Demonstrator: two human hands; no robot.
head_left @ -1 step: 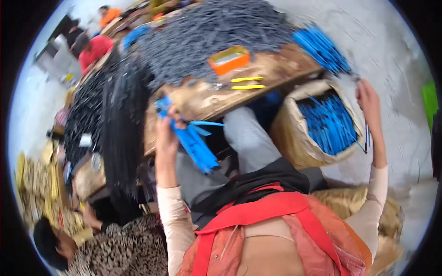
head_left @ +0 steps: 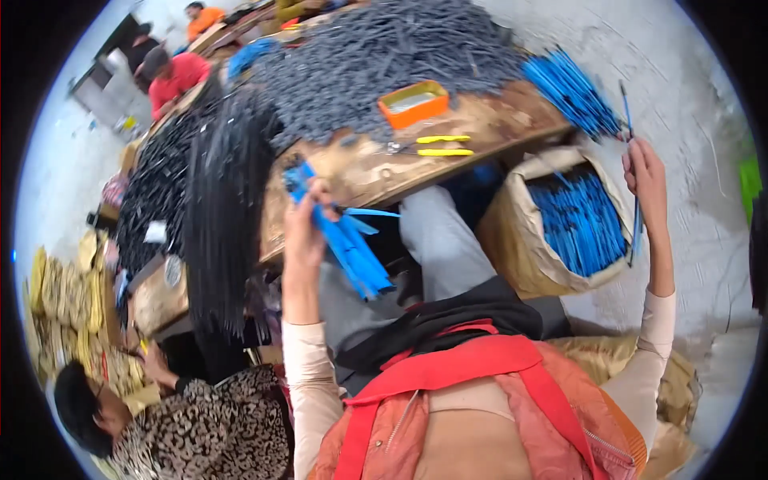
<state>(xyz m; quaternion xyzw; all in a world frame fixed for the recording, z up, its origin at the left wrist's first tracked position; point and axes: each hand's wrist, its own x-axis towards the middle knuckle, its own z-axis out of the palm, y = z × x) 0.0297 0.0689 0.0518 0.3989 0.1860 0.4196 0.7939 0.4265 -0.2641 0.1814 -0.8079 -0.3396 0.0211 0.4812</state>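
Observation:
My left hand (head_left: 304, 228) is closed around a bundle of flat blue strips (head_left: 352, 256), held over my lap near the table's front edge. One strip juts out sideways from the bundle. Off the table's right end, my right hand (head_left: 646, 172) pinches thin blue-and-black strips (head_left: 637, 232); they reach above the fingers and hang down along the wrist. Beside it, a stack of blue strips with dark ends (head_left: 572, 92) lies on the table corner. Below and left of that hand stands an open paper sack (head_left: 512, 232) holding many blue strips (head_left: 580, 220).
On the wooden table (head_left: 360, 176) lie a large heap of dark grey pieces (head_left: 384, 64), an orange box (head_left: 414, 104) and yellow-handled pliers (head_left: 445, 146). Long black strips (head_left: 228, 216) drape over its left side. A co-worker (head_left: 192, 416) sits at lower left; others work farther back.
The whole view has shifted slightly. In my right hand, a strip now points upward past the fingers. My left hand still holds its bundle.

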